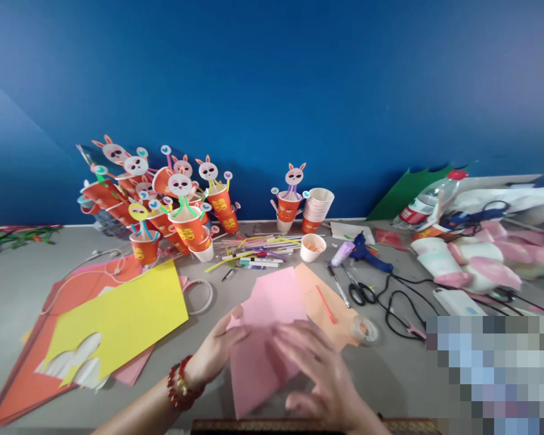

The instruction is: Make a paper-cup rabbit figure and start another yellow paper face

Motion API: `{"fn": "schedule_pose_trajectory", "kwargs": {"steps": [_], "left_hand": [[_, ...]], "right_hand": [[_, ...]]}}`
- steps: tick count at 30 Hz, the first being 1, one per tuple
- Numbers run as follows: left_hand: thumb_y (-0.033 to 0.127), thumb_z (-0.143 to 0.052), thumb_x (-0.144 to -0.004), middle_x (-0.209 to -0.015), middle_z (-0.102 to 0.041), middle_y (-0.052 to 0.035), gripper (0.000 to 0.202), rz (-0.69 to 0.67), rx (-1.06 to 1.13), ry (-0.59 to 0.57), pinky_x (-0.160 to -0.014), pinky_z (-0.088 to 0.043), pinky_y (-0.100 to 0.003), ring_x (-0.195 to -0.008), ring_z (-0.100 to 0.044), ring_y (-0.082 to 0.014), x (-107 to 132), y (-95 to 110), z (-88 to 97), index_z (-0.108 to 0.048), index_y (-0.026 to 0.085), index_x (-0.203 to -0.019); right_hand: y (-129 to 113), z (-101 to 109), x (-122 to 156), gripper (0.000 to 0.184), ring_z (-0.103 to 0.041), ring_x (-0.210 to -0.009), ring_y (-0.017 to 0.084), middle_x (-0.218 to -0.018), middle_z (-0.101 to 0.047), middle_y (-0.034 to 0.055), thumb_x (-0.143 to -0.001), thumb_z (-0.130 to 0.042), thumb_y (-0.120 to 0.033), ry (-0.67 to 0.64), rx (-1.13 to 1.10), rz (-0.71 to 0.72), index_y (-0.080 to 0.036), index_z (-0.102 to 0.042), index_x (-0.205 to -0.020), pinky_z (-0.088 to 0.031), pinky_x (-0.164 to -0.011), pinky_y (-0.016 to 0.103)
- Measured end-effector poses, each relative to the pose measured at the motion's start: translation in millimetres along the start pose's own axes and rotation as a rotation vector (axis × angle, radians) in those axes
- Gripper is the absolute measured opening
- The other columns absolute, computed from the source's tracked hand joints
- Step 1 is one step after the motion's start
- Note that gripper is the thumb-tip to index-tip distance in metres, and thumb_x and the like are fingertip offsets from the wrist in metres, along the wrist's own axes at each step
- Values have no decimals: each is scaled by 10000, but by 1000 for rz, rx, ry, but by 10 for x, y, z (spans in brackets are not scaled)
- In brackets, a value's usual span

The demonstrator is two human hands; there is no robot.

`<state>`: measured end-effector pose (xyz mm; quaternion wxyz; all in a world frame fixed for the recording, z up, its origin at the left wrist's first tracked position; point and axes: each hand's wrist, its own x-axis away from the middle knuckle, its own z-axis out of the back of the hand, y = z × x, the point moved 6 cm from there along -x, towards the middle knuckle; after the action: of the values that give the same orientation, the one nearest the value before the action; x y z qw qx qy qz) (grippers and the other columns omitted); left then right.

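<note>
Head view: left hand (220,347) grips the left edge of pink paper (249,374), near the middle of the worktop (390,377) front edge; right hand (320,362), fingers spread and blurred, lies over it, apparently smoothing. Next move calls for steady holding. The pink paper looks plain, angular, perhaps creased.

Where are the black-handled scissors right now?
In the head camera's view, the black-handled scissors lie right of centre on the grey table, just right of the slim pen and in front of the blue glue gun.
</note>
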<state>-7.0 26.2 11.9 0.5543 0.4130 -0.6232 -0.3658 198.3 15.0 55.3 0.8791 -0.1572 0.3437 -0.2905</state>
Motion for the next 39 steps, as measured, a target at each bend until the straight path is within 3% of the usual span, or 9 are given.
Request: {"fn": "schedule_pose_trajectory", "kwargs": {"steps": [2, 4, 8, 13, 17, 22, 28, 34, 39], "left_hand": [[332, -799, -692, -806, -766, -16, 370, 114, 115, 55, -735, -540, -299, -791, -706, -206, 29, -104, 68, -628, 204, -994], [310, -850, -625, -720, -736, 15, 426, 195, 216, 50, -667, -512, -266, -695, -679, -175, 44, -191, 65, -593, 208, -949], [301, -864, -611, -638, -671, 40, 392, 232, 302, -141, -595, -453, -230, -579, -614, -125, 38, -271, -145, -587, 191, -865], [352, -790, -720, -945, -724, -55, 441, 126, 248, -406, -735, -493, -272, -823, -674, -184, 16, -260, -426, -679, 156, -1099], [340, -785, -741, -909, -698, -19, 303, 116, 118, -219, -726, -496, -255, -796, -633, -162, -80, -426, -305, -680, 181, -976], [446, -815, -708, -789, -673, 1, 453, 197, 40, -130, -719, -517, -285, -741, -627, -180, -89, -592, -198, -637, 185, -1033], [511, -719, -817, -1066, -710, -71, 444, -15, -118, -432, -890, -492, -322, -998, -627, -242, -76, -47, -320, -698, 187, -1121], [462, -659, -867, -875, -704, -32, 344, -127, -384, -399, -708, -455, -240, -783, -613, -163, -303, 139, -408, -691, 150, -1008], [337, -527, -940, -761, -683, 2, 244, -328, -700, -310, -636, -433, -225, -713, -595, -146, -365, 228, -528, -684, 170, -856]], "right_hand": [[232, 163, 30, 476, -581, -1259, 328, -1339, -644, 127, -979, -544, -382, 131, 27, -181, -273, -507, -1441, -501, -1033, 509], [475, 264, 94, 461, -603, -1231, 328, -1342, -628, 140, -956, -586, -359, 243, 0, -369, -259, -534, -1403, -524, -1009, 512], [814, 156, 255, 501, -725, -910, 231, -1266, -658, 146, -934, -617, -484, 225, -467, -661, -253, -527, -1369, -632, -765, 380], [885, 162, 439, 491, -658, -722, 171, -958, -704, 54, -861, -717, -481, 249, -715, -850, -253, -605, -1281, -551, -568, 261], [867, 281, 508, 430, -648, -760, 194, -875, -686, 36, -804, -764, -465, 288, -695, -880, -232, -691, -1158, -539, -611, 268], [840, 294, 506, 488, -663, -906, 229, -1020, -713, 45, -795, -787, -407, 323, -797, -885, -267, -643, -1240, -552, -739, 298], [782, 172, 412, 316, -644, -763, 195, -841, -715, 22, -797, -798, -388, 180, -959, -910, -214, -700, -1042, -503, -673, 264], [800, 20, 374, 259, -631, -724, 184, -772, -684, 1, -792, -792, -396, 99, -1000, -923, -190, -678, -900, -499, -668, 272], [882, 39, 369, 258, -572, -632, 154, -661, -612, -23, -768, -791, -389, 101, -807, -859, -174, -649, -766, -469, -605, 252]]}}
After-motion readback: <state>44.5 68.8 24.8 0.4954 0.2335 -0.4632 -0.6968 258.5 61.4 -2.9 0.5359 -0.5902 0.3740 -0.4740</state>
